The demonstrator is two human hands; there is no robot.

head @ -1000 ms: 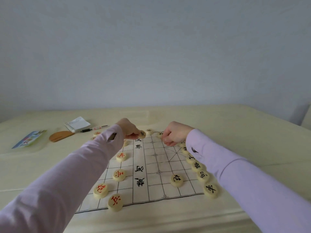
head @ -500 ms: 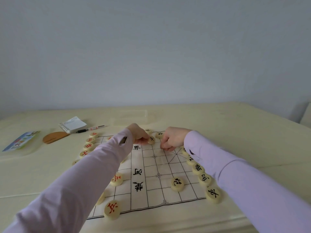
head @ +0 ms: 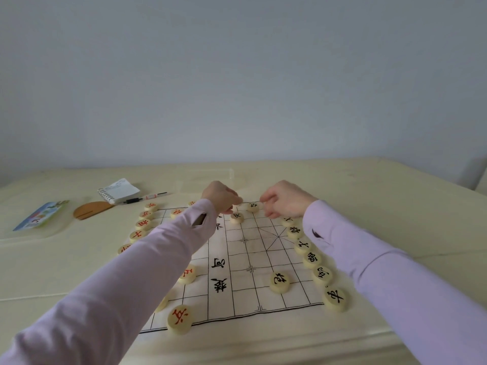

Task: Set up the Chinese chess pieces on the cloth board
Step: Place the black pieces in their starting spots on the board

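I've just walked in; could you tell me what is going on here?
A person is setting out chess pieces on a cloth board. The left hand and right hand hover, fingers curled, by two black pieces at the far edge. Red pieces line the left side, a black row the right.

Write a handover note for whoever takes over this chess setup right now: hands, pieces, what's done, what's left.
Left hand: curled over the far edge of the cloth board; whether it holds a piece is hidden.
Right hand: curled beside it, same doubt.
Red pieces line the left edge, a few further in; black pieces line the right edge, one further in, two near the hands.
Done: edge rows look mostly placed.
Left: likely the inner pieces; the left sleeve hides part of the board.
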